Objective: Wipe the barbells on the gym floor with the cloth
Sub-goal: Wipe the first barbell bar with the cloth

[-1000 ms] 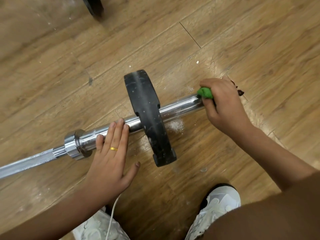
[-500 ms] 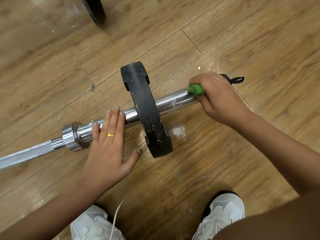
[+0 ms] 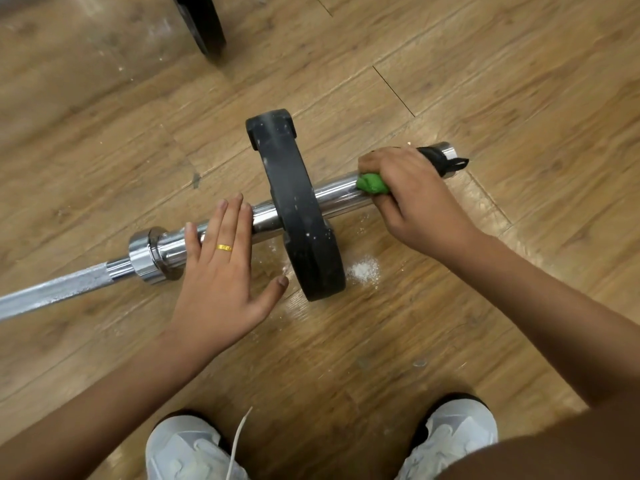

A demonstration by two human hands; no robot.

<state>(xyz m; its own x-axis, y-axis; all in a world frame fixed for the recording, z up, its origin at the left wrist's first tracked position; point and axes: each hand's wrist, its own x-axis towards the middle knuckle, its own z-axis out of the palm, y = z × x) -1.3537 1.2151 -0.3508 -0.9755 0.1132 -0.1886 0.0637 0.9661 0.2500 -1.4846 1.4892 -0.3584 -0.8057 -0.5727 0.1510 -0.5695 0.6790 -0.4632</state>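
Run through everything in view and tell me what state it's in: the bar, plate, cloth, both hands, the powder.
barbell: down on the floor, one plate loaded.
weight plate: upright on the barbell, flecked white.
green cloth: bunched against the barbell, outboard of the plate.
right hand: grips the cloth.
left hand: flat, fingers straight, resting on the barbell.
white powder: small pile by the plate.

Your left hand (image 3: 221,289) wears a gold band (image 3: 224,247) with a small raised pattern on the ring finger. Your right hand (image 3: 415,195) is bare, as are both forearms. Left sneaker (image 3: 187,452) and right sneaker (image 3: 453,434): white-grey, moulded panels, dark collars. A thin white cord (image 3: 239,441) dangles over the left one.
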